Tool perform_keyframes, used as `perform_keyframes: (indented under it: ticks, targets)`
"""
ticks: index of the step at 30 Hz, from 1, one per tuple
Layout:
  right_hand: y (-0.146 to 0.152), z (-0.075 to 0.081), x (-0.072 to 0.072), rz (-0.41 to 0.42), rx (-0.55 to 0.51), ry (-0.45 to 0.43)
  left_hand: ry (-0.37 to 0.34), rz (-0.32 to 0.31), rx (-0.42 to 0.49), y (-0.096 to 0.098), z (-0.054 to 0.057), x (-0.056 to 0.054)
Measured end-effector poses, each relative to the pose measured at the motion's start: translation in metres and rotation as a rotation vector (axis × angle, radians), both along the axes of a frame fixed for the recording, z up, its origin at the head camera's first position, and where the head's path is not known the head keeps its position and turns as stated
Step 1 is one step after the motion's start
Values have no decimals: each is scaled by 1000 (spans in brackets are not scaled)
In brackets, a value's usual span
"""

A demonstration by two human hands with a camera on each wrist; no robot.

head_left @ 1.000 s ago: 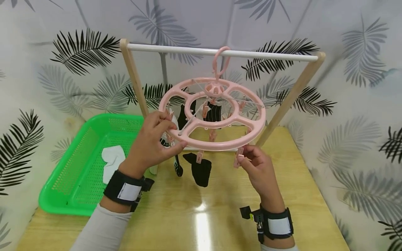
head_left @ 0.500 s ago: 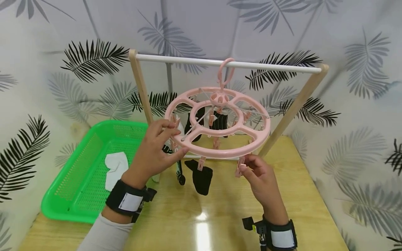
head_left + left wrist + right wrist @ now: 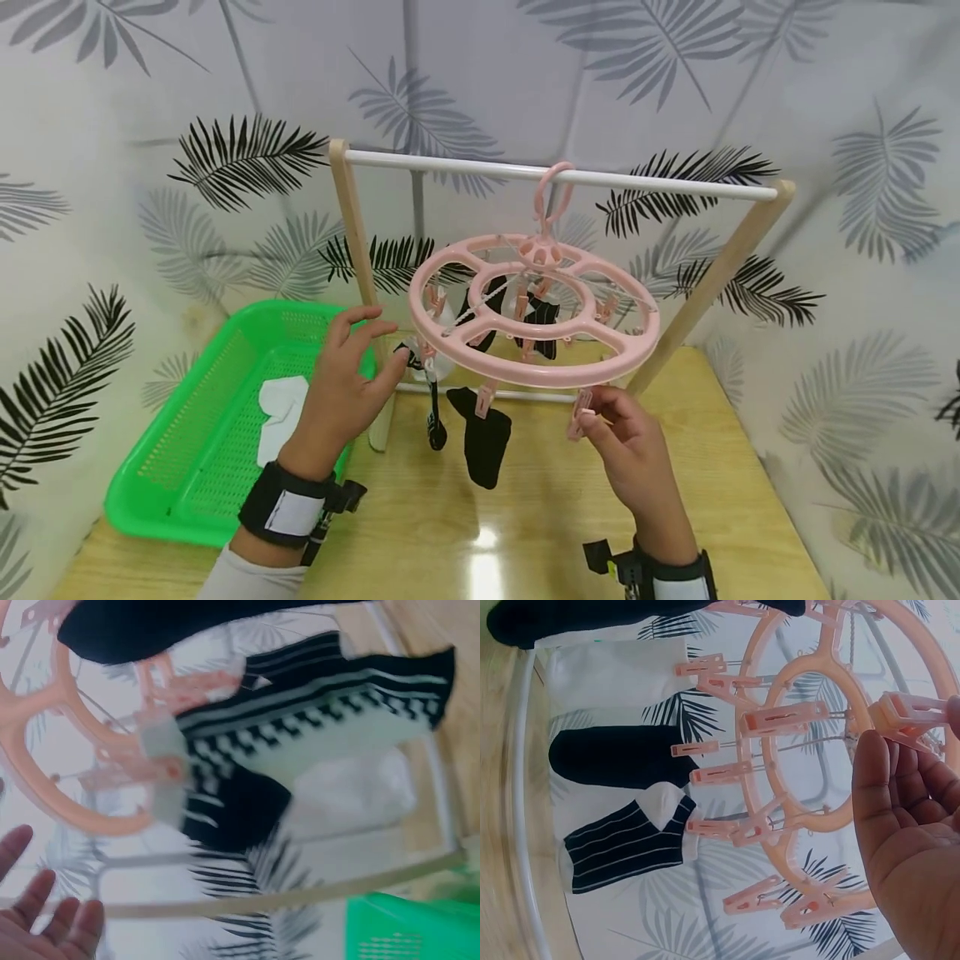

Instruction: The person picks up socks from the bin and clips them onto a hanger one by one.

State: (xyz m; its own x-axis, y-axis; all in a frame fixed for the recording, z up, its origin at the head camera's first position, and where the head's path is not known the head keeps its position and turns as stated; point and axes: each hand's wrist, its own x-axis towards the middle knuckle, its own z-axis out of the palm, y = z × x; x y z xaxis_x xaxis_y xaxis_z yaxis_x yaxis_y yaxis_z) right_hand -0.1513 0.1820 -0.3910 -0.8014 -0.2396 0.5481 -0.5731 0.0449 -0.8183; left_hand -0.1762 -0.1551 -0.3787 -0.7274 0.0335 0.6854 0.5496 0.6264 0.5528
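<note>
A round pink clip hanger point(image 3: 555, 379) hangs by its hook from a white rod. My right hand point(image 3: 633, 450) pinches a pink clothespin point(image 3: 580, 414) below the hanger's front right rim; in the right wrist view this clothespin point(image 3: 911, 711) has no sock in it. Just left of the rim, my left hand point(image 3: 345, 387) is off the hanger, fingers spread and holding nothing. A black sock point(image 3: 487, 450) dangles from a front clip. Other clips bear a black-and-white patterned sock point(image 3: 315, 712), a striped black sock point(image 3: 626, 851), a white sock point(image 3: 615, 675) and more dark socks.
A green perforated basket point(image 3: 165, 529) stands on the wooden table point(image 3: 420, 542) at left, with a white sock point(image 3: 283, 408) inside. The rack's wooden posts point(image 3: 693, 287) flank the hanger. A leaf-patterned sheet point(image 3: 885, 350) covers the wall behind.
My left hand has let go of the hanger's left rim and moved a little left, its fingers spreading. My right hand keeps pinching the same clothespin. The head view has tilted upward.
</note>
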Motion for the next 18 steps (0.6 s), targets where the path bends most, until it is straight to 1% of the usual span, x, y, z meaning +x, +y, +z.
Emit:
perform_keyframes:
  ticks: [2,4,5,8,10,11,12,14,18]
  targets:
    - [0,-1,0,-5,18,-8,-56,51,18,-9,-8,-1]
    - [0,-1,1,-9,24,-8,-152,103,33,-20,-16,-3]
    - [0,-1,1,-9,22,-3,-214,125,39,-25,-20,-4]
    - [0,-1,1,-8,16,5,-437,177,26,-44,-28,-7]
    - [0,-2,1,-4,11,5,-580,197,-13,-57,-34,-9]
    - [0,-2,1,-2,7,5,-638,201,-40,-64,-37,-10]
    - [0,-2,1,3,3,11,-685,203,-69,-70,-41,-11]
    - [0,-3,0,-1,3,22,-756,204,-131,-82,-50,-14]
    - [-2,-4,-1,-10,8,46,-863,225,-237,-104,-67,-19]
